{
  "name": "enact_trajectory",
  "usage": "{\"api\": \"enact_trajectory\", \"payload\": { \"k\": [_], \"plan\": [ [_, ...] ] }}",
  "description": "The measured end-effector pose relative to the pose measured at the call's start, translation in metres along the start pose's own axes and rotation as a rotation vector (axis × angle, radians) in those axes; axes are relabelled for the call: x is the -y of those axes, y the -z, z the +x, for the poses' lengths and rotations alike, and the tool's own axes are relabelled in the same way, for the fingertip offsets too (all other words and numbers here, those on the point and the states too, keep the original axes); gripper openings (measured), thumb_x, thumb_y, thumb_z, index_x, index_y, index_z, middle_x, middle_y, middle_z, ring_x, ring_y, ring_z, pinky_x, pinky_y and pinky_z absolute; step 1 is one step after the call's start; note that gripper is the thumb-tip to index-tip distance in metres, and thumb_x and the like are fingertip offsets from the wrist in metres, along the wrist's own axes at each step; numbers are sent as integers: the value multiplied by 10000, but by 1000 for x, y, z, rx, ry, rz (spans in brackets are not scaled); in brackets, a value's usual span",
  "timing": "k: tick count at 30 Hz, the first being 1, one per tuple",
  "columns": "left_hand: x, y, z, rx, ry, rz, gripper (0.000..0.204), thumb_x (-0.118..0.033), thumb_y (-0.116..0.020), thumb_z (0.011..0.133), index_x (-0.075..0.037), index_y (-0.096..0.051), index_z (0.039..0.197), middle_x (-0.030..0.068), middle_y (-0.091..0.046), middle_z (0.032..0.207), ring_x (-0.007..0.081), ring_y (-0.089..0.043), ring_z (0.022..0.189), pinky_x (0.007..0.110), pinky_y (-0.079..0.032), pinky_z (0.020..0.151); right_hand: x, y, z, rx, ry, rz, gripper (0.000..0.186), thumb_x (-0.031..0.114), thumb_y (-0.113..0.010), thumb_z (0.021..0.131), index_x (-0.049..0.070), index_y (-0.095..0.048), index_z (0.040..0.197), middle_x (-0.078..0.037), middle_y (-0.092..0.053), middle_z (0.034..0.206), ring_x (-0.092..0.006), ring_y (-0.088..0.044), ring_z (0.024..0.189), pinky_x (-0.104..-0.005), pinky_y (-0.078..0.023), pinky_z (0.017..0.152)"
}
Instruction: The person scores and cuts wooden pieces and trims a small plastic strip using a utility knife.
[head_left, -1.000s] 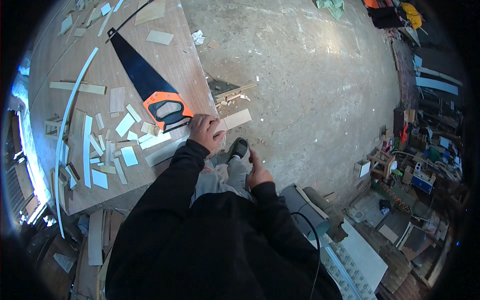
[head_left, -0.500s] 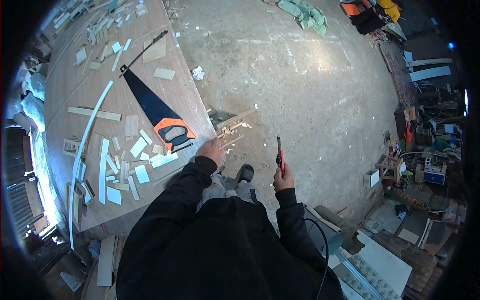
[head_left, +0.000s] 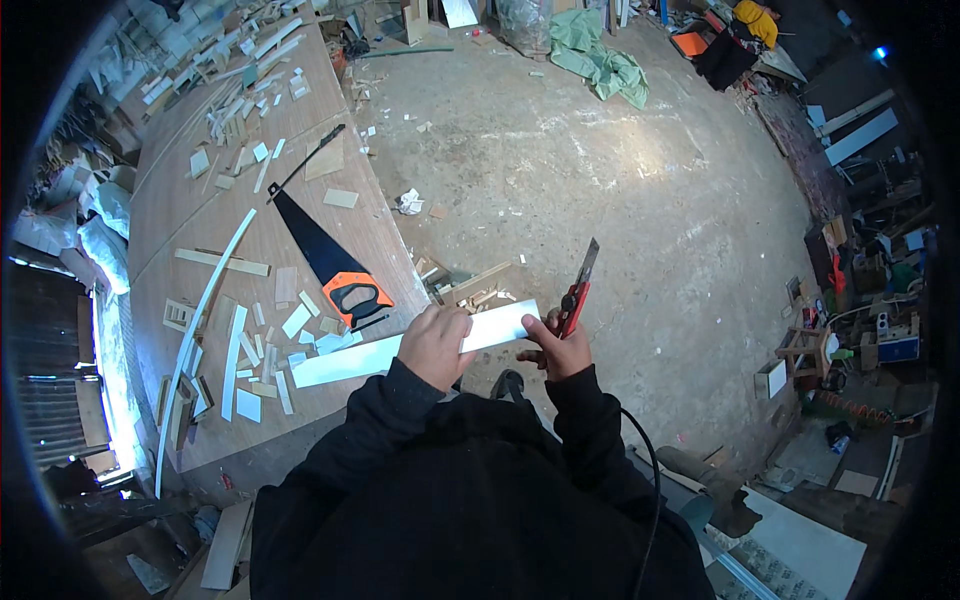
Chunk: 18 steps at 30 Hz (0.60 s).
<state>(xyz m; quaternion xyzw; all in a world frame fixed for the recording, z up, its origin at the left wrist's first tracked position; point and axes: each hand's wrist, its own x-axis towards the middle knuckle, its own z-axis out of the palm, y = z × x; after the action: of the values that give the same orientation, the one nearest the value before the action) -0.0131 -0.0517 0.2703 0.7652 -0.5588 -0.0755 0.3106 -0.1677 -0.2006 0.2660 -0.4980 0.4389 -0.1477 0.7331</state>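
Note:
My left hand [head_left: 435,348] grips a long white strip [head_left: 340,365] from above near the table's edge. The strip reaches beyond the edge to my right hand [head_left: 557,352], which holds a red utility knife [head_left: 577,298] with its blade out, thumb at the strip's end. A handsaw with an orange-and-black handle [head_left: 360,296] and black blade lies just past my left hand on the wooden table [head_left: 370,220]. Beside it are a long curved white strip [head_left: 200,310] and small pale offcuts [head_left: 297,320]. A thin black bar [head_left: 322,143] lies at the saw's tip.
Green crumpled fabric [head_left: 615,70] and wood scraps [head_left: 480,283] lie on the concrete floor [head_left: 660,220]. Clutter [head_left: 835,340], including a wooden stool frame and boxes, lines the right side. A black cable [head_left: 652,470] hangs by my right arm. Loose boards [head_left: 228,545] lie below the table's near side.
A red knife has come into my right hand, which has moved up and then to the strip's end. The strip under my left hand now shows a white face raised toward me.

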Motion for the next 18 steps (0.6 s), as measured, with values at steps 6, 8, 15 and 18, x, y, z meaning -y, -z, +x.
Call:
{"api": "enact_trajectory", "payload": {
  "k": [6, 8, 15, 18],
  "plan": [
    [-54, 13, 2, -6, 168, -68, 405, -306, -766, 794, -38, -550, 1008, 140, -640, 869, 361, -617, 785, 410, -506, 715, 34, 29, -12, 11, 189, 172, 349, 2, -723, 832, 121, -395, 842, -46, -571, 755, -195, -667, 698, -322, -583, 569],
    [-65, 16, 1, 104, 175, -91, 429, -359, -734, 830, -34, -540, 1033, 144, -643, 843, 352, -630, 739, 409, -509, 683, 29, 44, -8, 16, 203, 181, 361, -15, -727, 824, 120, -393, 844, -32, -553, 742, -169, -648, 678, -301, -558, 543],
    [-104, 5, 4, 468, 550, -1025, 329, -350, -551, 996, -31, -523, 1070, 63, -646, 749, 126, -611, 553, 281, -489, 514, 50, 63, -25, 85, 305, 109, 373, 9, -747, 822, 131, -395, 848, -17, -540, 742, -114, -586, 647, -251, -491, 536],
    [-124, 9, 13, 494, 511, -872, 266, -265, -467, 1039, -14, -507, 1116, 37, -632, 755, 85, -577, 561, 229, -466, 526, 59, 77, -31, 92, 384, 85, 378, 17, -751, 823, 129, -391, 846, -30, -559, 758, -116, -584, 655, -247, -474, 551]
  ]
}}
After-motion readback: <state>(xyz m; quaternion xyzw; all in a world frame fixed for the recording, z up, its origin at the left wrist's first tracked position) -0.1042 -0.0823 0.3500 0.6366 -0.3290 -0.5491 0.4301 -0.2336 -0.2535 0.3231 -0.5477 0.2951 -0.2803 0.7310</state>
